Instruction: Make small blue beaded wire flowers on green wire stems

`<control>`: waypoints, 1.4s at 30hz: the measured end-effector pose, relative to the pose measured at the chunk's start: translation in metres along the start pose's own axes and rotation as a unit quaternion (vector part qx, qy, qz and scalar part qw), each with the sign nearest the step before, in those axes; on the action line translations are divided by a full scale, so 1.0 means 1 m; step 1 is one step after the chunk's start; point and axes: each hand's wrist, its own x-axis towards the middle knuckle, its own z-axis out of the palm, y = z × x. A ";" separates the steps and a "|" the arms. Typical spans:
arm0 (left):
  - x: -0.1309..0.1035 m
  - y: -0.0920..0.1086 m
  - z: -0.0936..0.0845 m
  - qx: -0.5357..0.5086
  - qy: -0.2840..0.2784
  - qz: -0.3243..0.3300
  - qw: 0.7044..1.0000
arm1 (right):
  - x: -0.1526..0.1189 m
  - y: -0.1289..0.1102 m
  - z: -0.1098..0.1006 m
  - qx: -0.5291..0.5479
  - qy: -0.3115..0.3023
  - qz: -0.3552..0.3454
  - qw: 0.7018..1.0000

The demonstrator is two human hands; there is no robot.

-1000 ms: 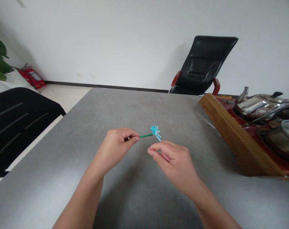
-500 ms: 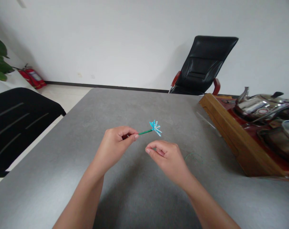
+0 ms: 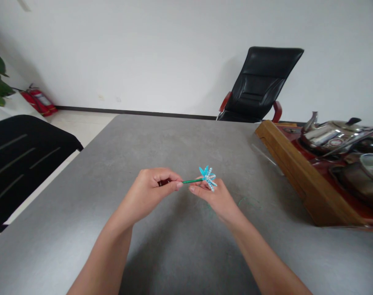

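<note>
A small flower [image 3: 208, 178] with blue and clear beaded petals sits on a thin green stem [image 3: 193, 180]. My left hand [image 3: 155, 186] pinches the stem's left end between thumb and fingertips. Just under the flower head is my right hand [image 3: 212, 194], its thumb and fingers close together near the stem; the petals hide part of it. Thin green thread [image 3: 243, 200] shows faintly on the grey table right of my right hand. Whether my right fingers hold the thread is too small to tell.
At the right, a wooden tea tray [image 3: 285, 172] carries a steel kettle [image 3: 334, 133] and a glass-lidded pot [image 3: 363, 176]. A black office chair [image 3: 263, 82] stands beyond the grey table [image 3: 162, 139]. Another black chair [image 3: 26, 164] is at the left.
The flower in my left hand has moved slightly right and down. My right hand has come up behind the flower head, close to the stem.
</note>
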 end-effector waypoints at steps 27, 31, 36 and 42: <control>-0.006 -0.006 -0.003 0.180 -0.255 0.035 0.950 | -0.012 -0.026 -0.015 -0.122 -0.032 -0.051 0.991; -0.005 -0.007 -0.003 0.198 -0.220 0.036 0.954 | -0.024 -0.040 -0.011 -0.195 -0.005 -0.107 0.975; -0.003 -0.005 -0.006 0.189 -0.137 0.032 0.972 | -0.034 -0.051 -0.008 -0.240 0.005 -0.157 0.958; -0.001 -0.005 -0.006 0.142 -0.017 -0.002 0.990 | -0.038 -0.051 -0.003 -0.260 0.008 -0.180 0.949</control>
